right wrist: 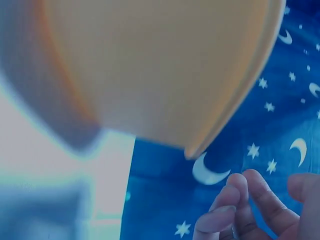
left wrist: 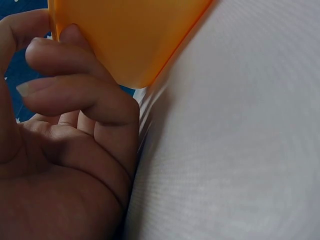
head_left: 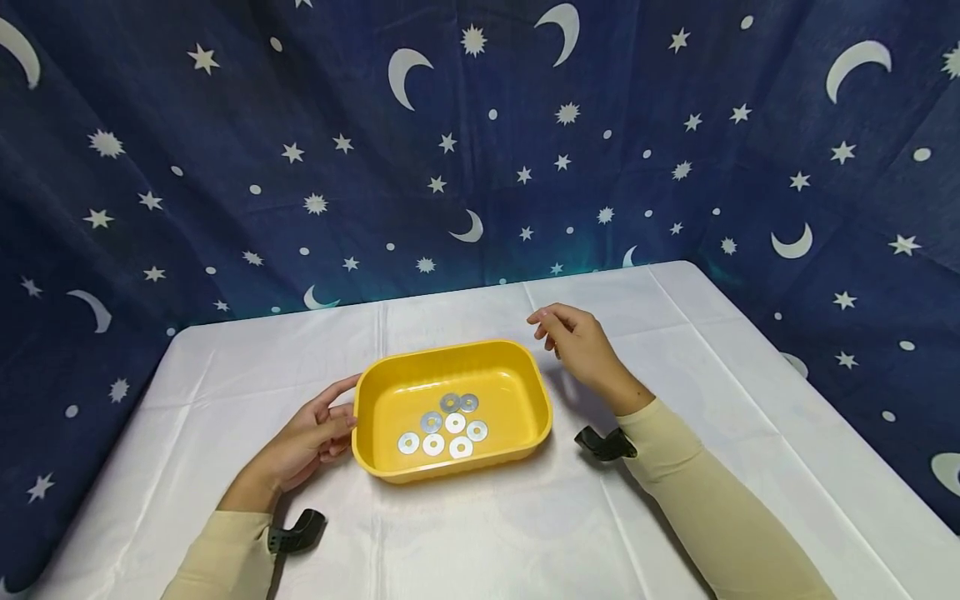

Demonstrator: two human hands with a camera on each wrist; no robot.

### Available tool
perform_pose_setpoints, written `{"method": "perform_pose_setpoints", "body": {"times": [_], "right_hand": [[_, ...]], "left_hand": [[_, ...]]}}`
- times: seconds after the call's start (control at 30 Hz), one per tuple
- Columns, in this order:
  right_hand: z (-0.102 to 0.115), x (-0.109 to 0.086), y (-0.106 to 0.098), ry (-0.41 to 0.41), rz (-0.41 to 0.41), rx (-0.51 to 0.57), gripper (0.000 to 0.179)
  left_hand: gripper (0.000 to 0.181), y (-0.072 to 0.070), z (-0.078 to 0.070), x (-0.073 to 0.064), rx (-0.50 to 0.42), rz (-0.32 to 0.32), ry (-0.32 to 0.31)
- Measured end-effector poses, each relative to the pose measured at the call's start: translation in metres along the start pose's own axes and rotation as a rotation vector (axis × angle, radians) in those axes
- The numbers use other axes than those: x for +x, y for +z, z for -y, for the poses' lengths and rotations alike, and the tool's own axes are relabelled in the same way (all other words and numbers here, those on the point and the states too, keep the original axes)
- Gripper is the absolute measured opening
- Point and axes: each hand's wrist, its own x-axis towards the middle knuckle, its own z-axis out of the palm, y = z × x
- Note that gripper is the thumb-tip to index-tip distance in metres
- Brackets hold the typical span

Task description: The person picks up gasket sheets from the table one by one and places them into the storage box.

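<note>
A yellow plastic tray with rounded corners sits on the white cloth, several flat metal washers lying on its floor. Two of those washers overlap near the middle; the others are spread toward the front. At the tray's left end, my left hand pinches the rim, its other fingers curled outside the wall. The left wrist view shows these curled fingers beside the tray's orange-looking wall. Beyond the tray's right back corner, my right hand hovers with loosely bent fingers, holding nothing visible.
A white cloth with fold creases covers the table. Behind and on both sides hangs a dark blue curtain with moons and stars. Black wrist mounts stick out from both sleeves.
</note>
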Motion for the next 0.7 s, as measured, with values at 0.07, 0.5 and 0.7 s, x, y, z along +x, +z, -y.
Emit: {"method": "perform_pose_setpoints", "body": {"times": [0.07,0.5,0.7], "right_hand": [[-0.004,0.003,-0.005,0.015,-0.011,0.006,0.035],[-0.042,0.015,-0.027,0.156,-0.054,0.008,0.03],[-0.061,0.018,-0.035,0.235,-0.061,-0.066,0.032]], "left_hand": [[0.06,0.0,-0.001,0.0,-0.005,0.002,0.001],[0.06,-0.001,-0.001,-0.001,-0.012,0.007,0.005],[0.06,0.0,0.0,0.001,-0.016,0.015,0.006]]}}
